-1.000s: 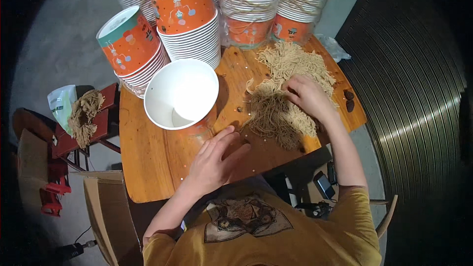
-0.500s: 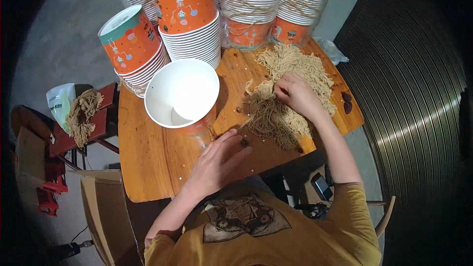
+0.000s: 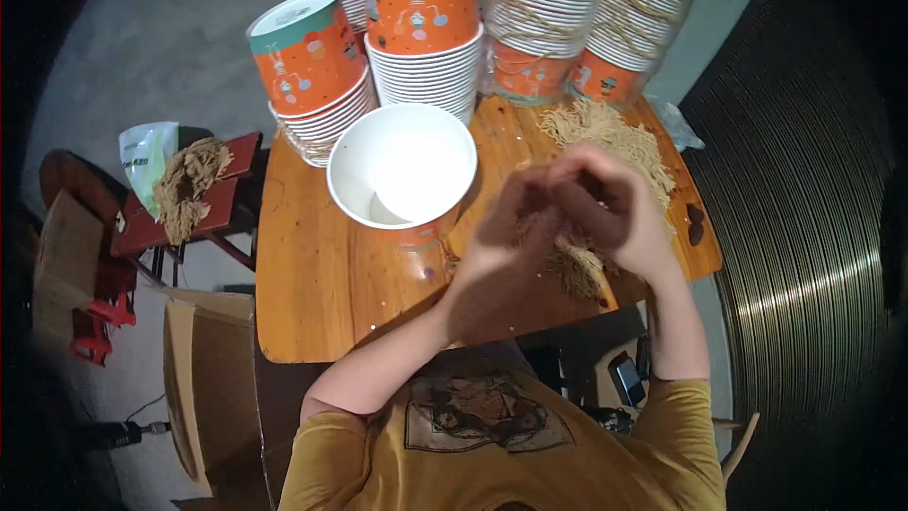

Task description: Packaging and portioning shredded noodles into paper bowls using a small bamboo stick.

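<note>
My left hand (image 3: pixel 506 246) and my right hand (image 3: pixel 624 218) are raised together over a pile of tan string (image 3: pixel 605 132). Their fingers are curled and the tips meet. Blur and shadow hide whatever is between them. Under the hands, more strands show near the table's front edge, and the middle of the pile is covered from sight. To the left of my hands a large white paper bucket (image 3: pixel 407 156) stands tilted, its mouth towards me and its inside bare.
Upside-down stacks of orange-and-white paper buckets (image 3: pixel 423 9) stand at the table's (image 3: pixel 312 274) back left. Bagged stacks (image 3: pixel 534 19) with string around them stand behind. A stool (image 3: pixel 222 189) at left holds more string. Dark lumps (image 3: pixel 695 218) lie at the right edge, beside a ridged metal surface (image 3: pixel 804 227).
My right hand has lifted from the string pile. My left hand has moved up and right from beside the bucket to meet it. The whole view has shifted, moving the table rightward in the picture.
</note>
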A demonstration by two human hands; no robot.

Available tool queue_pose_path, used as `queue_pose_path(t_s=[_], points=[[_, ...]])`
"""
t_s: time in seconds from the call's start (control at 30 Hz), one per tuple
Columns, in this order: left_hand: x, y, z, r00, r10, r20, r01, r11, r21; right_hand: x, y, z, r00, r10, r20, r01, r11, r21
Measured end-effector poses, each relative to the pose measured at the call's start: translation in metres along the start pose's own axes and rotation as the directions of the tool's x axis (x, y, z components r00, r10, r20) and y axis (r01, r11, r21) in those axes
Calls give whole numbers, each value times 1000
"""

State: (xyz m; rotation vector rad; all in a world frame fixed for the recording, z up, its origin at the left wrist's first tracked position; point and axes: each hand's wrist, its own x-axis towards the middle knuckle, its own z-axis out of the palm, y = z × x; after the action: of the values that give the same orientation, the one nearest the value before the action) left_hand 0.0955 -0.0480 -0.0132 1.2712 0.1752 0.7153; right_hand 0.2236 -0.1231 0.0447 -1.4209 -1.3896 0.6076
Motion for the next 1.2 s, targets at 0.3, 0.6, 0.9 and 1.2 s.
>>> queue_pose_path(t_s=[0.3, 0.6, 0.9, 1.2], points=[[-58, -6, -31, 952, 305, 30, -286, 849, 443, -8, 9, -16, 981, 115, -157, -12, 841, 541], [-103, -3, -80, 958, -231, -172, 274, 913, 303, 7, 44, -3, 941, 282, -187, -121, 796, 593], [-98, 20, -99, 964, -145, -223, 254, 747, 615, 6, 113, -34, 912, -15, -409, -98, 963, -253], [-48, 30, -54, 963, 98, 253, -267, 182, 946, -15, 53, 78, 998, 18, 61, -33, 969, 243]])
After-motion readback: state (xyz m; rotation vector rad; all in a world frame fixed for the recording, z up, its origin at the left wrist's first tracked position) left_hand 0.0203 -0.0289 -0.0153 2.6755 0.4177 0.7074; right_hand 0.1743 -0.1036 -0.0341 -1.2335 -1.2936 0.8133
